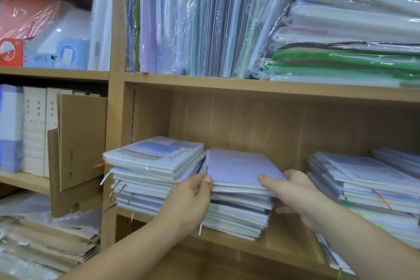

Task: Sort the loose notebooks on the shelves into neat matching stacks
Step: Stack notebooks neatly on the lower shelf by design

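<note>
**Wooden shelf (293,241), lilac notebook (241,166) gripped**

Notebook stacks (154,166) lie on it; the lilac notebook tops the middle stack (238,213). Left hand (188,202) and right hand (295,191) pinch its near corners, thumbs on the cover.

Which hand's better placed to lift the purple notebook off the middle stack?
Right hand, probably: thumb on the purple notebook, fingers curled beneath its edge. Left hand sits at the stack's left side.

Headroom above middle stack (238,211) (seemingly free)
</note>
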Available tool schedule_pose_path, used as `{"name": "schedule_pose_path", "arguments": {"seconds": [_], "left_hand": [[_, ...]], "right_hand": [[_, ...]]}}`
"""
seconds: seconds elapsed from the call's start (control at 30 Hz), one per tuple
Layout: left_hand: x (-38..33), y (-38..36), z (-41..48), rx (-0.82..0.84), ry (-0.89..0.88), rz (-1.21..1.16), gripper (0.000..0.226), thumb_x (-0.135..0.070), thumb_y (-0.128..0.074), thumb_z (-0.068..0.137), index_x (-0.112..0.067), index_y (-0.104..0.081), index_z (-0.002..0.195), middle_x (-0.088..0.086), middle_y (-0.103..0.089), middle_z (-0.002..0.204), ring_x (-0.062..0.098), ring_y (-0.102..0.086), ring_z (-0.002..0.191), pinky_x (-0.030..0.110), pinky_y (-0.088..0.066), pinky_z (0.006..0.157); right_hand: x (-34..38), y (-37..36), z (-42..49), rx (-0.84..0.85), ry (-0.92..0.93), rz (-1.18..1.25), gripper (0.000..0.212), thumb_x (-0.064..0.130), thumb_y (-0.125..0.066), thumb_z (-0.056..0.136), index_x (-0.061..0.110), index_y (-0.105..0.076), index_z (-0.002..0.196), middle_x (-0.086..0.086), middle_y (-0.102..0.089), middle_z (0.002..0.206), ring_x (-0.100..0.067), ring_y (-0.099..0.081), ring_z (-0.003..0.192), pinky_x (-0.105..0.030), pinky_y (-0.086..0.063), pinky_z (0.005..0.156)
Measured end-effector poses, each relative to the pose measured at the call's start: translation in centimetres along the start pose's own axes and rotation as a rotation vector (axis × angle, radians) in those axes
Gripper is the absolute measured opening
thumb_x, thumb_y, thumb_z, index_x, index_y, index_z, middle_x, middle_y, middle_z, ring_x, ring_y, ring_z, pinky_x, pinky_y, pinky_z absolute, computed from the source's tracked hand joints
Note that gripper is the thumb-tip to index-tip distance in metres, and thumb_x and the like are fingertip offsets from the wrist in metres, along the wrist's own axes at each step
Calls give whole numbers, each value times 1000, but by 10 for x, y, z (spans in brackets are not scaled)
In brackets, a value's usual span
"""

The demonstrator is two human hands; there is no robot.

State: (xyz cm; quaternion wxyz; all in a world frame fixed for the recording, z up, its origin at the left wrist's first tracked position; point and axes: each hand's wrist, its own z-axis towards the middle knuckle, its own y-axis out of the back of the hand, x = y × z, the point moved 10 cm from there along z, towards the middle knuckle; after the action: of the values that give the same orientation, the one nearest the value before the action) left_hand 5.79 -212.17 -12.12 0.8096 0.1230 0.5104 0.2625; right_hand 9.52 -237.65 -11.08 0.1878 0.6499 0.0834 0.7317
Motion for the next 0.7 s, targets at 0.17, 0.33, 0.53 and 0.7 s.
{"name": "schedule_pose_path", "arguments": {"seconds": [0.17,0.33,0.53,0.7], "left_hand": [[3,8,4,-40,135,-207,43,-57,-54,97,-19,-71,88,0,-71,74,19,-72,69,41,-61,72],[15,-18,12,-24,426,-578,46,-31,-72,93,10,-63,113,14,-65,88,27,-70,66,41,-65,78],[17,-19,-8,13,415,-635,37,-27,-79,88,2,-66,107,11,-64,83,19,-65,64,33,-60,67],[18,-21,-20,156,444,-729,40,-21,-82,82,0,-66,112,15,-62,92,25,-63,76,33,-54,66]], "right_hand": [[3,12,-1,-59,21,-61,34,43,-72,90,12,-62,101,-7,-71,96,-28,-71,86,-42,-60,77],[6,11,-5,-57,23,-22,27,36,-67,95,9,-65,98,-7,-71,96,-24,-68,84,-38,-58,74],[5,27,-25,-126,88,-84,26,38,-70,91,13,-66,97,-9,-71,99,-28,-67,92,-40,-56,76],[-7,26,-36,-30,63,-32,25,39,-73,89,20,-68,104,0,-75,96,-21,-71,86,-31,-53,57]]}}
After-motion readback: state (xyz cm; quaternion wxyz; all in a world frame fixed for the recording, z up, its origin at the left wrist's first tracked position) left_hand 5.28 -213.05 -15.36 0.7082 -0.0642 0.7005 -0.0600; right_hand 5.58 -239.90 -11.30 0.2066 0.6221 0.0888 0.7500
